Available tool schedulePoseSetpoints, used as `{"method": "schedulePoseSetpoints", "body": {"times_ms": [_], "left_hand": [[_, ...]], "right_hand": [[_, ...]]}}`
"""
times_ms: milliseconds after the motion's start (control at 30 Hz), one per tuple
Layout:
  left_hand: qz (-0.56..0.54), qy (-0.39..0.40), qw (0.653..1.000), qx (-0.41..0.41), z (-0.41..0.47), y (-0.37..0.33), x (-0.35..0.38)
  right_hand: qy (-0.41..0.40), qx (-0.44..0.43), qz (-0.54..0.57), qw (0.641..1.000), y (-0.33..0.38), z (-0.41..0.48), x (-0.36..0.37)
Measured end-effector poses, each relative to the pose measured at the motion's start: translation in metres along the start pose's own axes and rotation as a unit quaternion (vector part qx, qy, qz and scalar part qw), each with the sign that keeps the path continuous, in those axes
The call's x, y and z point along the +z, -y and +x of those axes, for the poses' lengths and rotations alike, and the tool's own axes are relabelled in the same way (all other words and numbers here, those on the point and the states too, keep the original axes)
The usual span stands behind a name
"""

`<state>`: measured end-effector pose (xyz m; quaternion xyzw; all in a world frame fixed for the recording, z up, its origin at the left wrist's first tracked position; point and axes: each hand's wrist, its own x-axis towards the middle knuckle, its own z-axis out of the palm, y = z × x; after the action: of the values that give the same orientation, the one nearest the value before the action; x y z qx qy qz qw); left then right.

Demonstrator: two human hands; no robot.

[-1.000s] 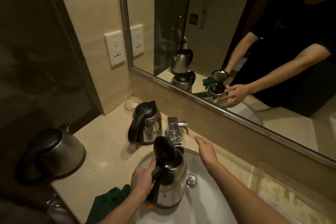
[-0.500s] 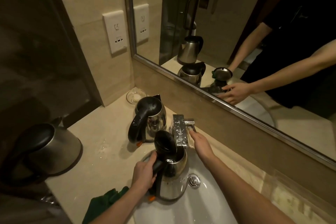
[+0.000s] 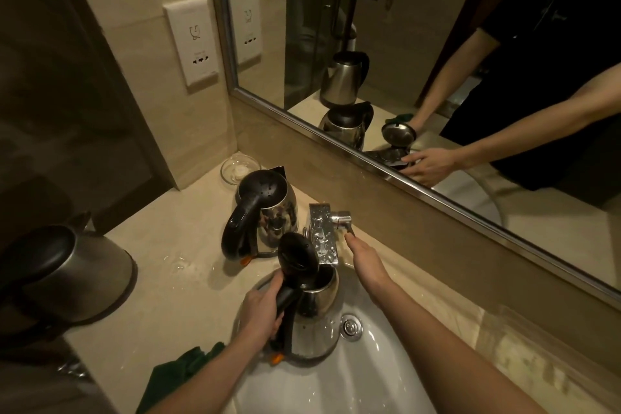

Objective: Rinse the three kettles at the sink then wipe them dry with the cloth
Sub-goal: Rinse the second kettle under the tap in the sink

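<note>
My left hand [image 3: 263, 311] grips the black handle of a steel kettle [image 3: 312, 326], lid flipped up, held over the white sink [image 3: 336, 390] right under the chrome tap spout [image 3: 322, 235]. My right hand [image 3: 364, 257] reaches to the tap, fingertips touching its small lever [image 3: 344, 220]. I see no water running. A second steel kettle [image 3: 265, 212] with a black lid stands on the counter behind the sink. A third, wider kettle [image 3: 67, 276] stands at the counter's left end. The green cloth [image 3: 181, 371] lies crumpled at the counter's front edge, left of the sink.
A small glass dish [image 3: 239, 170] sits in the back corner by the wall. A wall socket [image 3: 193, 44] is above it. The mirror [image 3: 437, 60] runs along the back, reflecting the kettles and a person's arms. Water drops lie on the counter [image 3: 188, 262].
My right hand moved from above the sink rim to the tap lever. The kettle in my left hand shifted up and back under the spout.
</note>
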<state>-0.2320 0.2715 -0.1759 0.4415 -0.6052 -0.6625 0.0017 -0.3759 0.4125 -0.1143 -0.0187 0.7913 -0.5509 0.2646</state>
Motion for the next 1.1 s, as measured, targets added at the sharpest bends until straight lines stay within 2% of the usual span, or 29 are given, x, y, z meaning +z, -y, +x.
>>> {"method": "schedulePoseSetpoints", "body": {"times_ms": [567, 733, 933, 1100], "left_hand": [[-0.008, 0.023, 1.0, 0.016, -0.001, -0.014, 0.013], [-0.014, 0.023, 0.999, 0.019, -0.001, -0.017, 0.012], [-0.02, 0.036, 0.999, 0.015, -0.006, -0.013, 0.012], [-0.015, 0.039, 0.999, 0.021, -0.005, -0.015, 0.012]], "right_hand": [[0.009, 0.046, 0.033, 0.998, 0.006, -0.006, -0.016], [0.015, 0.042, -0.002, 0.999, -0.003, -0.002, -0.011], [-0.006, 0.114, 0.017, 0.993, -0.029, -0.016, -0.005], [0.013, 0.152, 0.04, 0.988, -0.034, -0.027, 0.001]]}}
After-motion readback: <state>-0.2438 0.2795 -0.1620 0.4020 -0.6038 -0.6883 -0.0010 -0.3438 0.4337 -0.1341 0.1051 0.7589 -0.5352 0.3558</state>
